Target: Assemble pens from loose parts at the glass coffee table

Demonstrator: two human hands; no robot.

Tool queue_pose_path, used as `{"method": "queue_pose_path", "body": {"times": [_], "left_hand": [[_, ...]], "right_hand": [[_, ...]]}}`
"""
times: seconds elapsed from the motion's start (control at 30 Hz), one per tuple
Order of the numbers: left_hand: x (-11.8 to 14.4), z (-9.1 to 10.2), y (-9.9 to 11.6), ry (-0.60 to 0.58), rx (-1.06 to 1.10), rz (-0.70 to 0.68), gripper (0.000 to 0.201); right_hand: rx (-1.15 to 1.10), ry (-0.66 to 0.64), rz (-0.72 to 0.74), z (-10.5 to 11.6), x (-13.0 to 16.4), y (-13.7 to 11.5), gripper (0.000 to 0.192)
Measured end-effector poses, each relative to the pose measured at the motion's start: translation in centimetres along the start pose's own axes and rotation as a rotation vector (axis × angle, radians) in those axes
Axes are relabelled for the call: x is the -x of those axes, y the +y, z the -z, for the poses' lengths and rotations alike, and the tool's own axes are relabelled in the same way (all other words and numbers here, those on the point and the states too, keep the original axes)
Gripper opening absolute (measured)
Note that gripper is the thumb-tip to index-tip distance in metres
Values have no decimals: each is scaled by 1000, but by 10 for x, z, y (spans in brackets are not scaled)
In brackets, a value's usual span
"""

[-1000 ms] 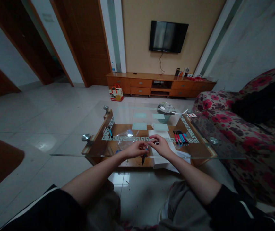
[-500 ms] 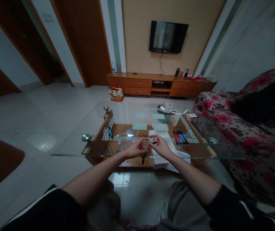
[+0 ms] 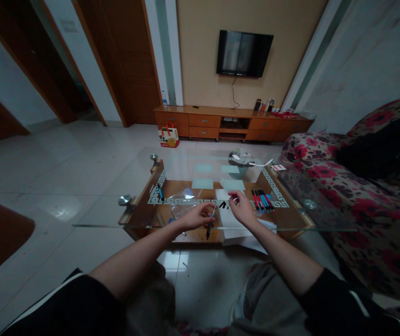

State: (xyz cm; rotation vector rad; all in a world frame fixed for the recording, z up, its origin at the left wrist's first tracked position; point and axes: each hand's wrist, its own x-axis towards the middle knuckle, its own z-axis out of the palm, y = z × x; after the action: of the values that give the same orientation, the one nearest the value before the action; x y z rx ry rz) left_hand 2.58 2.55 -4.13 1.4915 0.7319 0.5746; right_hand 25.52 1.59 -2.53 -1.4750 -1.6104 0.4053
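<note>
Right hand (image 3: pixel 242 208) drew away, pinch contents unclear; left hand (image 3: pixel 197 217) grips pen (image 3: pixel 209 225).

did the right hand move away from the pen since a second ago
Yes. The right hand has drawn right, off the pen in the left hand, toward the row of markers on the glass table.

A home living room: a black flat television (image 3: pixel 244 52) hangs on the tan wall above a long, low wooden cabinet with drawers (image 3: pixel 233 122), a red floral fabric sofa (image 3: pixel 354 186) stands beside a glass-topped desk (image 3: pixel 115 205), and the floor is pale glossy tile (image 3: pixel 63 172).
</note>
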Motion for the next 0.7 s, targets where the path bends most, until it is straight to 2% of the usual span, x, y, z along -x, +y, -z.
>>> {"method": "queue_pose_path", "body": {"times": [0.33, 0.7], "left_hand": [[-1, 1, -4, 14, -4, 0, 53], [-2, 0, -3, -13, -8, -2, 51]], "right_hand": [[139, -96, 71, -18, 4, 28, 26], [117, -87, 107, -22, 3, 29, 15]]}}
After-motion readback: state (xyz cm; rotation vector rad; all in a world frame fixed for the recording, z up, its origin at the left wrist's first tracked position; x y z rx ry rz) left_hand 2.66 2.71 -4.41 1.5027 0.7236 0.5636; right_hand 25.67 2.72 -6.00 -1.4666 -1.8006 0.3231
